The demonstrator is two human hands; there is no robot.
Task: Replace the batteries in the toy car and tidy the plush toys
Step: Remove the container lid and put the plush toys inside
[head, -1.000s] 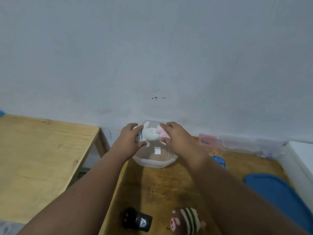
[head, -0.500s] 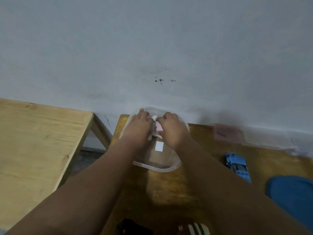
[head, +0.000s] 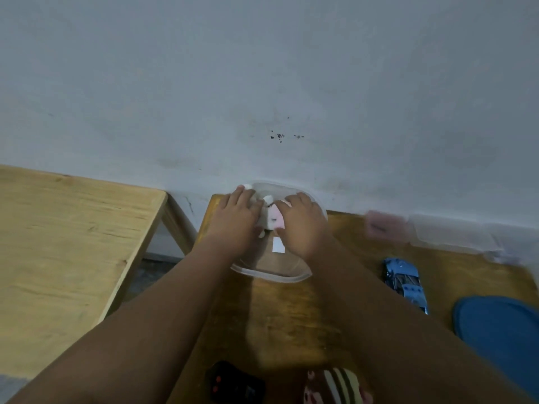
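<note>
A clear plastic tub (head: 272, 275) stands at the far side of the dark wooden table (head: 291, 322), against the wall. Both my hands are inside it, pressed on a white and pink plush toy (head: 272, 218): my left hand (head: 234, 220) on its left side, my right hand (head: 303, 225) on its right. Only a small part of the plush shows between them. A blue toy car (head: 405, 282) lies on the table to the right of the tub. A striped pig plush (head: 335, 386) and a black remote control (head: 234, 384) lie at the near edge.
A lighter wooden table (head: 67, 243) stands to the left, with a gap of floor between the two tables. A blue round cushion (head: 501, 330) is at the right edge. A pink box (head: 382, 225) and clear plastic packaging (head: 455, 236) lie along the wall.
My hands went from holding the white and pink plush above the tub to pushing it down inside. The view tilted down and came nearer to the table.
</note>
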